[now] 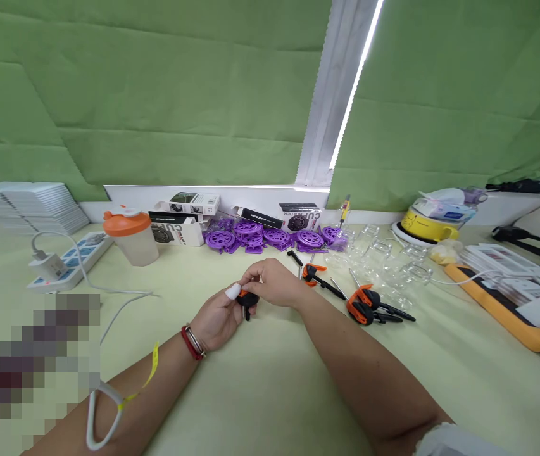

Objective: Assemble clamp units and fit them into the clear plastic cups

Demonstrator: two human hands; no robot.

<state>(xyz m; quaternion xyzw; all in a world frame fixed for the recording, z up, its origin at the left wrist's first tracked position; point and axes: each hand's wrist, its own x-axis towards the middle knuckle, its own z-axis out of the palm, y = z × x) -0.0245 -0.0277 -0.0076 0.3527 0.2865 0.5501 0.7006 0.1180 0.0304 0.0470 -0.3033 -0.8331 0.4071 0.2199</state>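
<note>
I am holding a small black-and-orange clamp (247, 300) over the middle of the table (270, 380), my left hand (217, 320) cupping it from below to steady it. My right hand (274, 283) is pinching its top with curled fingers, so both hands are closing on the one piece. More clamps (367, 305) are lying just to the right, within reach, and purple discs (274, 237) are waiting in a row by the wall.

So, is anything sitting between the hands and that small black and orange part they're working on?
Nothing visible does. The left hand and right hand both already hold the small black and orange part between them. The other orange clamps lie off to the right on the table, apart from it.
</note>
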